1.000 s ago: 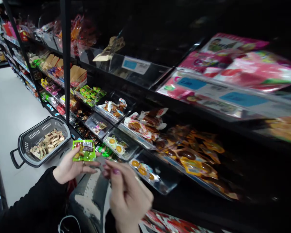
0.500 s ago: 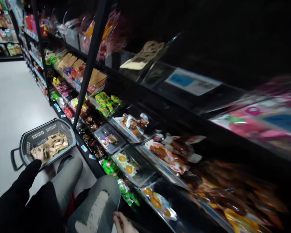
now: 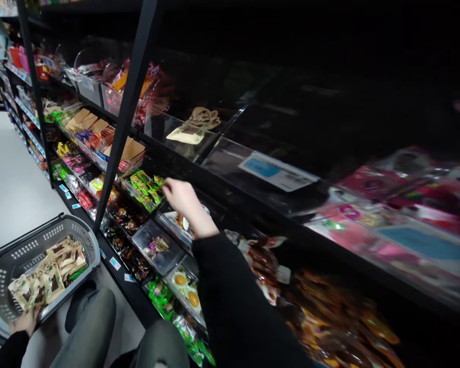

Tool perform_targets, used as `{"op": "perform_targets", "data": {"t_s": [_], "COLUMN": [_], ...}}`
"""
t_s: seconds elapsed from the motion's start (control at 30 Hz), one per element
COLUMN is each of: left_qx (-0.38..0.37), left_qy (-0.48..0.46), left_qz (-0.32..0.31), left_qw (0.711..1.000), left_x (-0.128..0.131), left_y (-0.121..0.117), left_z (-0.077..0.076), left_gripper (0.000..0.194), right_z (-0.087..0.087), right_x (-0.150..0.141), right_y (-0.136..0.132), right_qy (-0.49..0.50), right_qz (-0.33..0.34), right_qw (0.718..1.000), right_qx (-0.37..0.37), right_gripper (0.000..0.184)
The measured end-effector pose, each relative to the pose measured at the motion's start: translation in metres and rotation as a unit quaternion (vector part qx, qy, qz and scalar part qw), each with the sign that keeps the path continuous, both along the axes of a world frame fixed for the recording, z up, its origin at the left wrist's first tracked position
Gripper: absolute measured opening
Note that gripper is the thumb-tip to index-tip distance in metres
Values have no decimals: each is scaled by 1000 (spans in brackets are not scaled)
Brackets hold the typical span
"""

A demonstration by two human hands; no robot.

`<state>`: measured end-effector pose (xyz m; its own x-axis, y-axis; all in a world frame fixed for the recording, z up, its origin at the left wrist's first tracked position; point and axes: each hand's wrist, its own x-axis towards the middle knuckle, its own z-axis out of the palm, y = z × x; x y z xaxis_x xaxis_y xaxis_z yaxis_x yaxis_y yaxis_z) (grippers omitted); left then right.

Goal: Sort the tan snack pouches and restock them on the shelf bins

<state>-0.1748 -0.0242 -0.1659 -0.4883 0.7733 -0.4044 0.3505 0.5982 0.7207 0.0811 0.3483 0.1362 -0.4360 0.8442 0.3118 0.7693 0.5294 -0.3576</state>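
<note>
My left hand (image 3: pixel 26 321) is at the near edge of a grey shopping basket (image 3: pixel 94 245) on the floor. Its fingers lie loosely against beige snack packets (image 3: pixel 44 289), a pile of which fills the basket's middle; a green packet (image 3: pixel 77 272) pokes out at the right. Over the shelf bins I hold out my right hand (image 3: pixel 182 199), fingers curled, their tips beside green and yellow packets (image 3: pixel 145 188); anything inside the curl is hidden. Beneath that hand and wrist, white-and-brown packets (image 3: pixel 180 221) are partly covered. Another beige packet (image 3: pixel 193 128) lies in a clear bin above.
A slanting black shelf post (image 3: pixel 120 122) stands between the basket and the right-hand bins. Nearby are egg-printed packets (image 3: pixel 186 289), a bin of small purple packets (image 3: pixel 157 246), brown packets (image 3: pixel 329 317) and pink packets (image 3: pixel 368 204). My knees are close to the lower shelf. Pale aisle floor (image 3: pixel 3 163) runs left.
My right hand has risen from beside my knee to over the bins. My left hand has drawn back from amid the packets to the basket's near edge. The view has swung right.
</note>
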Motion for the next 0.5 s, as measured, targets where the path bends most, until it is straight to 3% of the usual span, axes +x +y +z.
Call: {"op": "perform_targets", "data": {"t_s": [0.03,0.1,0.2,0.33,0.43,0.5], "left_qx": [-8,-14,-11,-33,-15,22], "left_qy": [5,8,-6,-58,-61,-56], "left_qz": [14,41,67,98,109,102], "left_qw": [1000,999,998,993,992,993], "left_x": [0,3,13,25,25,21], "left_y": [1,2,-1,-15,-20,-14], "left_z": [-7,-20,-39,-60,-64,-59], "left_gripper": [18,16,19,27,31,31], "right_z": [-1,-12,-34,-48,-43,-33], "right_x": [-15,-40,-61,-70,-69,-66], "right_y": [24,62,96,115,115,106], "right_qy": [1,7,26,61,84,104], "right_qz": [-6,-24,-53,-72,-88,-98], "right_qw": [1000,1000,997,994,992,989], "right_qx": [-4,-18,-39,-50,-47,-39], "right_gripper": [39,28,25,29,27,31]}}
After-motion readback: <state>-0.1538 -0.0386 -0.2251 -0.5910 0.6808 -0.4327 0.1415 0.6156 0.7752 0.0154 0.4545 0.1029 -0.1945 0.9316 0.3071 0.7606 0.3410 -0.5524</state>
